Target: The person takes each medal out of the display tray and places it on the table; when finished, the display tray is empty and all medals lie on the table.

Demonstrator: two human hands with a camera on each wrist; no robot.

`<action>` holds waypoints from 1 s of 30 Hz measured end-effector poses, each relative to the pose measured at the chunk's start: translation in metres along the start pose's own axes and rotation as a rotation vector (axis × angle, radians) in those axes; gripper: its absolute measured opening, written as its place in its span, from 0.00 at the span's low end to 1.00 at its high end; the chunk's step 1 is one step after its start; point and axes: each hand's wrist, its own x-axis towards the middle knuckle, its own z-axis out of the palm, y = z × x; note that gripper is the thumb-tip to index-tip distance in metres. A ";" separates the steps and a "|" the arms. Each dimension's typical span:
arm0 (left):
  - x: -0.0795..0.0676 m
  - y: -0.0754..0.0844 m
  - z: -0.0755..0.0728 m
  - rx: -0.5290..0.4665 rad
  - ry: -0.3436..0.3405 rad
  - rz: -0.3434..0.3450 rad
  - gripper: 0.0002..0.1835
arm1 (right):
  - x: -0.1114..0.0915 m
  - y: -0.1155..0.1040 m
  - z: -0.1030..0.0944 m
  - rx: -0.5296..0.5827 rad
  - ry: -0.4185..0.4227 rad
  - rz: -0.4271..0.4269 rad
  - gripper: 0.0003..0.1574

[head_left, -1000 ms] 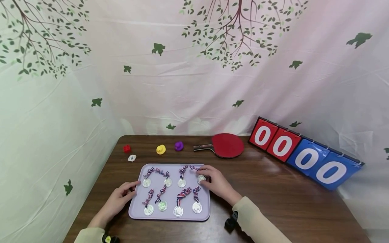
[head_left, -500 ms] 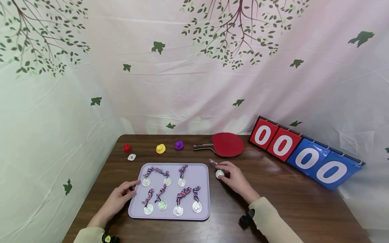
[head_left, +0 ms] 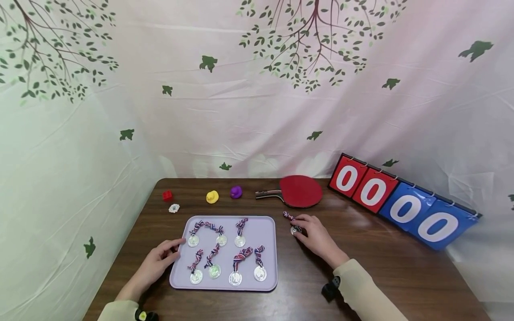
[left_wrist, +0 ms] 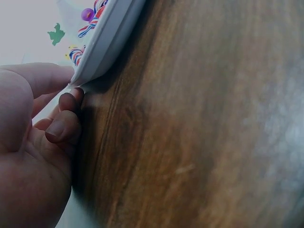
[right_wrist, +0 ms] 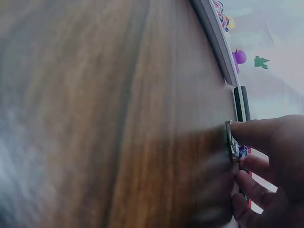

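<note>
A pale lilac tray (head_left: 263, 232) lies on the table. On it are several silver medals (head_left: 235, 278) with knotted red, white and blue ribbons. My left hand (head_left: 158, 258) holds the tray's left edge; the left wrist view has the thumb and fingertips meeting at the tray wall (left_wrist: 111, 45). Right of the tray, my right hand (head_left: 319, 238) pinches another silver medal (head_left: 295, 230) by its disc, its knotted ribbon pointing away. In the right wrist view that medal (right_wrist: 233, 142) is tilted on edge close to the tabletop, partly covered by fingers.
Behind the tray stand a red toy brick (head_left: 167, 195), a white scalloped piece (head_left: 174, 208), a yellow duck (head_left: 212, 196) and a purple duck (head_left: 236, 192). A red table tennis bat (head_left: 301, 191) lies behind my right hand. A flip scoreboard (head_left: 401, 200) leans at the back right.
My right hand has carried the medal off the tray's upper right corner to the tabletop on the right, then slightly farther right. My left hand has stayed at the tray edge.
</note>
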 end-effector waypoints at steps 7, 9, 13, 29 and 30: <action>0.000 -0.002 -0.001 0.001 -0.015 -0.004 0.18 | -0.002 -0.005 -0.001 0.063 0.025 0.059 0.23; 0.000 -0.003 -0.001 0.001 -0.015 -0.007 0.18 | -0.004 -0.011 0.001 0.074 0.064 0.054 0.22; -0.001 -0.003 -0.002 -0.009 -0.014 -0.003 0.19 | -0.009 -0.032 0.004 0.094 0.090 -0.056 0.18; 0.001 -0.004 -0.001 0.005 -0.007 0.017 0.19 | -0.042 -0.111 0.025 -0.071 -0.088 -0.488 0.16; 0.001 -0.004 -0.001 0.005 -0.003 0.021 0.19 | -0.043 -0.112 0.027 -0.080 -0.088 -0.483 0.17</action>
